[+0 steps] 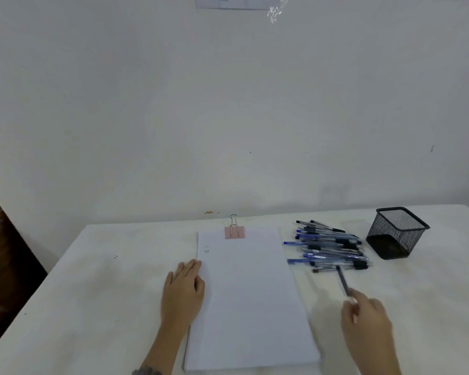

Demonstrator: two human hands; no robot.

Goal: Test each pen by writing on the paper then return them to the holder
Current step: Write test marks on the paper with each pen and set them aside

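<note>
Nearest, at 5 o'clock, the right hand (364, 318) pinches one pen (343, 281), its far end aimed at 11 o'clock toward the pen pile (328, 246). At 7 o'clock the left hand (183, 290) lies flat, fingers straight, on the left edge of the paper (249, 293), probably to stop it sliding. A pink clip (235, 232) binds the sheets at 12 o'clock. The mesh holder (395, 234) stands at 2 o'clock on the tabletop (106, 280), beside the pile.
</note>
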